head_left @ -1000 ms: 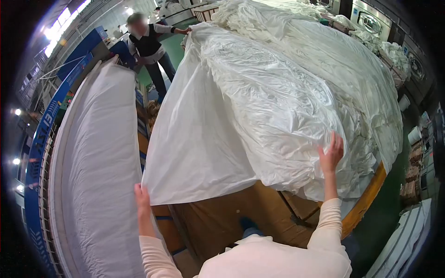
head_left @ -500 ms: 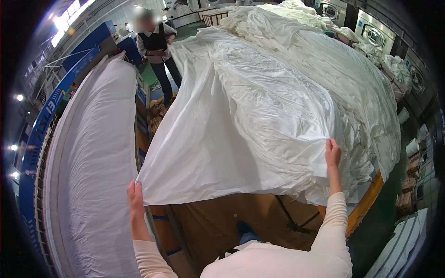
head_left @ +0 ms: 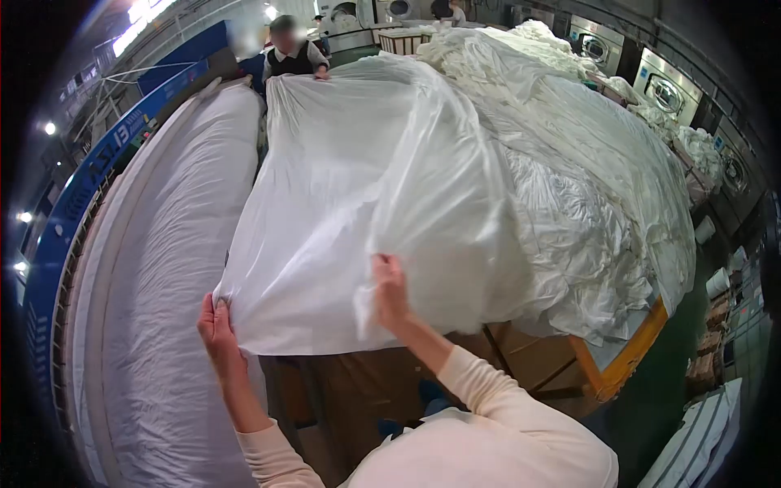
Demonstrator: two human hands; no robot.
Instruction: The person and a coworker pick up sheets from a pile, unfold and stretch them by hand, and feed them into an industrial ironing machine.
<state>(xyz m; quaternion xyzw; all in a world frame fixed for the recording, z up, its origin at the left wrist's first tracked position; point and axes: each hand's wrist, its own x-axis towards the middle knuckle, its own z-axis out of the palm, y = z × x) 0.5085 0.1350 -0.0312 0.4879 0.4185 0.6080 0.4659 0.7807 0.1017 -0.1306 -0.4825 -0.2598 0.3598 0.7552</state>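
A large white sheet [head_left: 325, 203] stretches between me and a person across from me. My left hand [head_left: 218, 329] pinches its near left corner, close beside the long padded white roller bed [head_left: 175, 244]. Nearer the middle, my right hand [head_left: 392, 289] grips the sheet's near edge, where the cloth bunches and hangs in folds. The right part of the sheet is blurred by motion. At the far end the person's hand [head_left: 322, 73] holds the opposite edge.
A big heap of crumpled white linen [head_left: 586, 163] lies to the right on an orange-edged table [head_left: 622, 366]. A blue machine frame [head_left: 106, 154] runs along the left. Washing machines [head_left: 663, 85] line the right wall. Brown flooring [head_left: 342, 398] shows below the sheet.
My right hand has swung left with the sheet's edge, from over the heap to the middle. My left hand has moved slightly left and up. The far person has raised the sheet's other end.
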